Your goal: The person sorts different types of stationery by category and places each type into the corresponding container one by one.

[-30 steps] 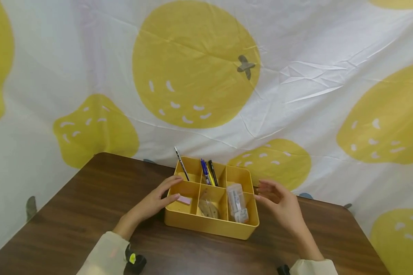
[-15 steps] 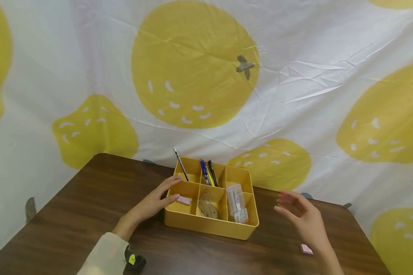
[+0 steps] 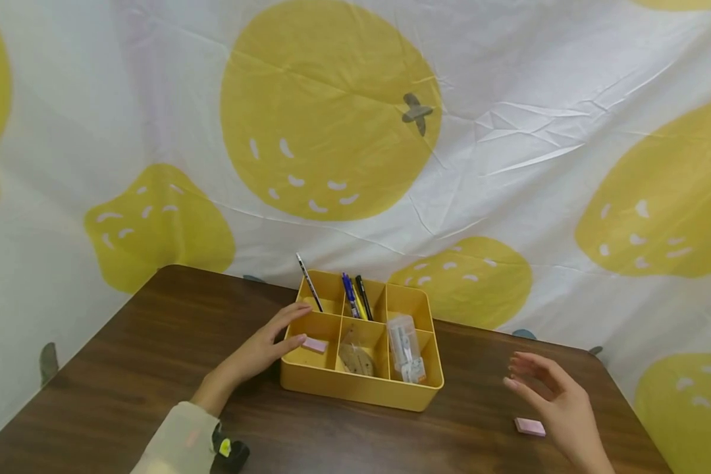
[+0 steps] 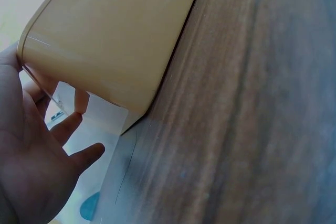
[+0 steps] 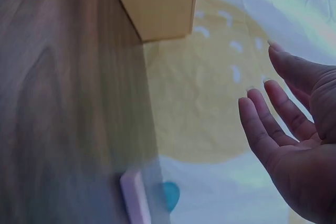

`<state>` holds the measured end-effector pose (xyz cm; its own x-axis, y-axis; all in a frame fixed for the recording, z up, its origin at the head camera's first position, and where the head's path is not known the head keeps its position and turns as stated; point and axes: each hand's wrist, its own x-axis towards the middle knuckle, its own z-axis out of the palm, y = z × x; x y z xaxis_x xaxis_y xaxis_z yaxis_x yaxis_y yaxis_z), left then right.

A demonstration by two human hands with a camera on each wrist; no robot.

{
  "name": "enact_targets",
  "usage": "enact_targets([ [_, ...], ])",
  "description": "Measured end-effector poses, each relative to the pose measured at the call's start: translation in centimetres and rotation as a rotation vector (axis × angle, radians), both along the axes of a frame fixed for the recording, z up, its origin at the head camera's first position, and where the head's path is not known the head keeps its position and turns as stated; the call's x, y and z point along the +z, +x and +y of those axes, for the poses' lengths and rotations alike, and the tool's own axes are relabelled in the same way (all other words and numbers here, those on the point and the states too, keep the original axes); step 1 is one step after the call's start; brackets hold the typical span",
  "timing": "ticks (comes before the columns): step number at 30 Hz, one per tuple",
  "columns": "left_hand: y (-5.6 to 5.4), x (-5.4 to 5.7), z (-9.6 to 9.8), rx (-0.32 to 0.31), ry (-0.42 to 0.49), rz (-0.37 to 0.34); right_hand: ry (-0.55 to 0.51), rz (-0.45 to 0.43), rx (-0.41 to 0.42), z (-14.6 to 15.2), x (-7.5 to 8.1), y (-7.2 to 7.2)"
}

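A yellow organizer box [image 3: 361, 392] with several compartments stands on the table. My left hand [image 3: 255, 349] rests at its left side, thumb and forefinger at the rim. In the left wrist view, the other fingers [image 4: 86, 158] spread loosely along the outer wall. A small pink block [image 3: 314, 345] lies in the front left compartment. To the right of the box, my right hand [image 3: 559, 405] hovers above the table with loosely bent fingers, holding nothing. A second pink block [image 3: 530, 426] lies on the table just left of that hand; its exact kind cannot be told.
Inside the box are a pencil [image 3: 309, 283], several pens [image 3: 357, 297], a clear bag with a tan item [image 3: 357, 359] and a clear plastic case [image 3: 404, 343]. A fruit-print cloth [image 3: 332, 112] hangs behind the brown table [image 3: 124, 368].
My right hand has moved from the box's right side rightward and toward me. The pink block on the table has come into view. My left hand stays at the box.
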<state>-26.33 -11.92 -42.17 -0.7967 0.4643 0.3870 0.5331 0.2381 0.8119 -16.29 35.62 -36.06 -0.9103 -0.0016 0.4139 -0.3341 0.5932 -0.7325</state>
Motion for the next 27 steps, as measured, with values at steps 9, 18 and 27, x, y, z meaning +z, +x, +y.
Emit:
enact_targets([
  [9, 0.0, 0.0, 0.0, -0.002, 0.006, -0.001, 0.093, -0.054, -0.103, 2.4, -1.8, 1.5],
  [18, 0.0, -0.2, -0.1, -0.001, 0.006, -0.005, 0.101, -0.162, -0.192, 4.5, -3.3, 1.9],
  [27, -0.1, -0.1, -0.1, 0.002, -0.001, -0.001, 0.169, -0.356, -0.116, 6.4, -4.6, 1.8],
])
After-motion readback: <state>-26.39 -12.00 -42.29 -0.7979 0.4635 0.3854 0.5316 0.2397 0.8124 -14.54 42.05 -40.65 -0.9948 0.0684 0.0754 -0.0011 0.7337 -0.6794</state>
